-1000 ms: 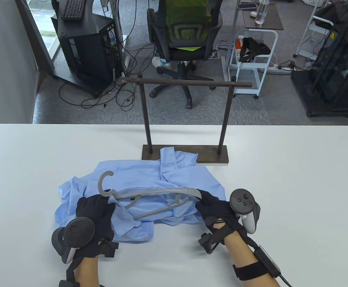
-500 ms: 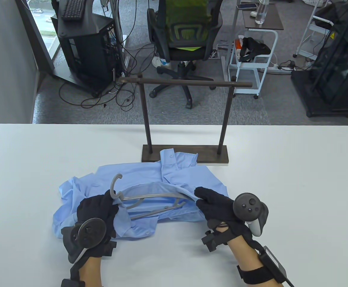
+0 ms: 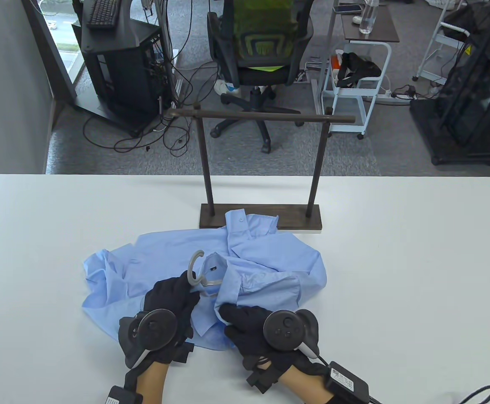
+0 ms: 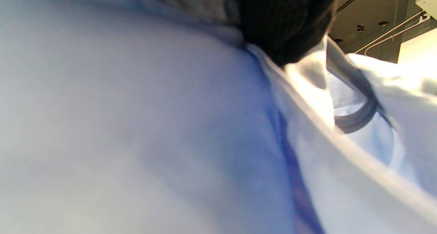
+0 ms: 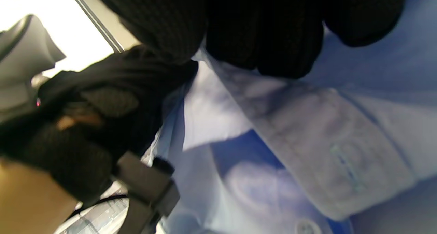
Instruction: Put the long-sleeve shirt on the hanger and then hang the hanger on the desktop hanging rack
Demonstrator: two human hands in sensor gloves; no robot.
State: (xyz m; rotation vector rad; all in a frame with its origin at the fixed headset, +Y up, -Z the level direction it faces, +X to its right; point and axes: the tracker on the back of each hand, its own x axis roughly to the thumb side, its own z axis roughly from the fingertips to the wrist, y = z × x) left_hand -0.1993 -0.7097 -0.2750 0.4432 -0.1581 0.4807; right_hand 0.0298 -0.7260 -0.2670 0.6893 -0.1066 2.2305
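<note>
A light blue long-sleeve shirt (image 3: 266, 261) lies crumpled on the white table (image 3: 396, 252) in front of the rack. A grey plastic hanger (image 3: 195, 269) is mostly inside the shirt; only its hook and neck stick out at the collar. My left hand (image 3: 173, 294) grips the hanger's neck just below the hook. The hook (image 4: 355, 90) shows beside my left glove in the left wrist view. My right hand (image 3: 238, 317) pinches the shirt's front edge close beside the left hand. Its fingers (image 5: 266, 39) curl over the button placket (image 5: 327, 148). The dark wooden hanging rack (image 3: 262, 115) stands behind the shirt.
The rack's base (image 3: 299, 216) touches the shirt's collar end. Bare table lies to the left and right of the shirt. Beyond the far edge stand an office chair (image 3: 257, 54), a computer cabinet (image 3: 118, 63) and a white cart (image 3: 354, 80).
The right hand moved left from the hanger's right end to beside the left hand, pulling shirt cloth over the hanger. The hanger's arms are now covered. The left hand and hook shifted right.
</note>
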